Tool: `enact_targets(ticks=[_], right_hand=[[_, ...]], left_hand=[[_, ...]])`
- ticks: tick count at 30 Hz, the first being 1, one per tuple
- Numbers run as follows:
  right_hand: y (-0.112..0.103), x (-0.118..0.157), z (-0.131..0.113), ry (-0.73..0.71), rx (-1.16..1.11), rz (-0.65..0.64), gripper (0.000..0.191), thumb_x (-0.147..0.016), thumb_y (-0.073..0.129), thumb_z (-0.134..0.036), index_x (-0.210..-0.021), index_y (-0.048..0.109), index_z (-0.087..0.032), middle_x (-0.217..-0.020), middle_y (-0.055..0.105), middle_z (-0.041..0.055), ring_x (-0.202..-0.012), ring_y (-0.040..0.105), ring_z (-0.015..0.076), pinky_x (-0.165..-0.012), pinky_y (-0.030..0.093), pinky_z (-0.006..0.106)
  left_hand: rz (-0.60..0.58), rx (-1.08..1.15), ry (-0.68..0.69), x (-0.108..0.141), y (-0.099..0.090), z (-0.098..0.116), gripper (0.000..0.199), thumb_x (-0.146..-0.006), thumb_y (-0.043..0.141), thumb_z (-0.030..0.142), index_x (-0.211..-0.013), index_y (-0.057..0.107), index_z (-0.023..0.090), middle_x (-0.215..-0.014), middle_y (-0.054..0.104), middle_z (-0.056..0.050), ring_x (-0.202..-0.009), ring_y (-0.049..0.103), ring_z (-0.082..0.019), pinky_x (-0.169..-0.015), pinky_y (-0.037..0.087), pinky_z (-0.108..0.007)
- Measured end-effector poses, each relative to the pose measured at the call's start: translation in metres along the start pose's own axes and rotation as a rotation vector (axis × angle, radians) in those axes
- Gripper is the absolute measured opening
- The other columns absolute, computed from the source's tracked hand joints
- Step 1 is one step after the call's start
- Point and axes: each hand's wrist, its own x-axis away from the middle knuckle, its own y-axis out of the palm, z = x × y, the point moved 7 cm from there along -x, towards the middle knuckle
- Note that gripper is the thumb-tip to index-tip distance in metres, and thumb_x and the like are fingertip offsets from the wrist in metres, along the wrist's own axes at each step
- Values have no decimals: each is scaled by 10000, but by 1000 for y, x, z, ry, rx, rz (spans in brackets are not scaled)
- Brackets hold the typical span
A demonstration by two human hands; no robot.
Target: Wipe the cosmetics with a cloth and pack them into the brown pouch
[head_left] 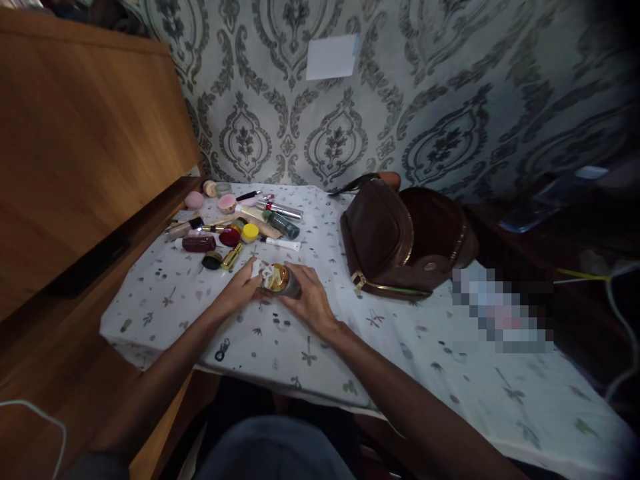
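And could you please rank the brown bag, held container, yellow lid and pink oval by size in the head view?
Brown bag
Held container, partly hidden
Yellow lid and pink oval: too alike to rank

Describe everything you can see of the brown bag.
The brown bag is dark and leather-looking, with curved panels, gold-toned zip edging, a gold-toned fitting at its near left corner and a small round mark on its side. It rests on the patterned tablecloth, right of the right hand, untouched. Whether it is closed is unclear.
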Motion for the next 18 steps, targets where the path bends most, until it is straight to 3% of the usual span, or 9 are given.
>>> enact_targets(ticks=[4,6,10,14,18], right_hand=[[0,0,3,14,-9,12,716,-727,787,-240,-1391,520,-218,-1256,623,120,-1172,560,318,-1026,470,512],[0,0,3,14,-10,17,724,-725,786,-234,-1396,516,-222,-1257,622,118,-1174,560,317,-1029,469,509],[0,1,0,11,-17,10,731,-738,769,-226,-1415,494,-257,-1275,613,106,-1188,555,317,-1027,464,522],[0,1,-1,-2,-22,-1,688,-760,727,-203,-1407,497,-249,-1271,612,109,-1187,552,313,-1030,461,527],[0,2,-3,-28,-7,21,666,-755,661,-123,-1396,511,-221,-1268,614,116,-1171,551,313,-1024,471,523]], left_hand=[[6,-328,99,17,2,7,298,-888,463,300,-1160,415,189,-933,642,-57,-668,660,-191,-657,547,-351],[30,-491,147,28,5,15,321,-895,439,242,-1207,384,186,-929,653,-63,-695,675,-213,-714,528,-370],[53,-748,175,43,12,30,380,-857,407,127,-1232,385,181,-1019,671,-116,-883,681,-277,-789,510,-406],[52,-864,221,50,22,37,382,-854,378,97,-1218,445,193,-1152,666,-141,-1059,652,-294,-889,509,-443],[71,-905,393,55,37,37,439,-868,359,91,-1291,448,162,-1444,503,-192,-1383,440,-297,-1090,408,-492]])
